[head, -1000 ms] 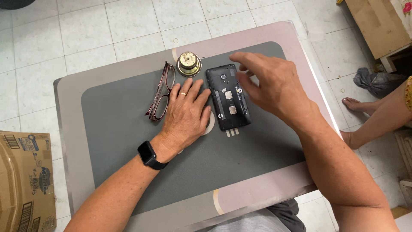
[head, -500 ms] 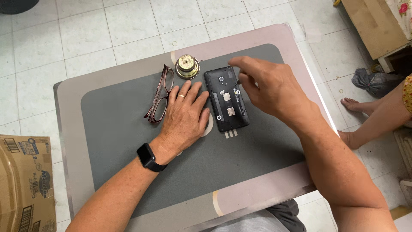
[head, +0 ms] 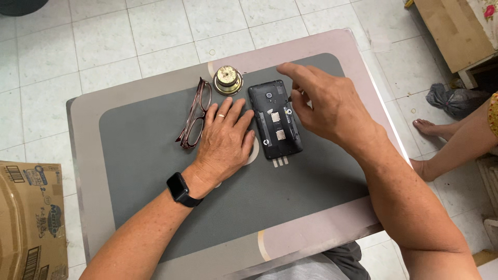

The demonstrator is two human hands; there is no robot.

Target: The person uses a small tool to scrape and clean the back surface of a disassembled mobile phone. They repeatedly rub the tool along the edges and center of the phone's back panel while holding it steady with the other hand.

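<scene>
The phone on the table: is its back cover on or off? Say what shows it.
Off. The phone lies face down, its inner frame and card slots exposed beside the left hand.

- Left hand (head: 224, 140) lies flat, touching the phone's (head: 275, 122) nine o'clock edge, so that side is blocked.
- Glasses (head: 194, 111) sit just beside the hand at nine o'clock; the round metal part (head: 227, 80) stands at twelve.
- Right hand (head: 327, 106) hovers over the phone's three o'clock edge.
- Six o'clock is open: bare grey mat (head: 290, 192) (wide room there).
- The table (head: 83, 155) has free mat at nine o'clock beyond the glasses.
</scene>
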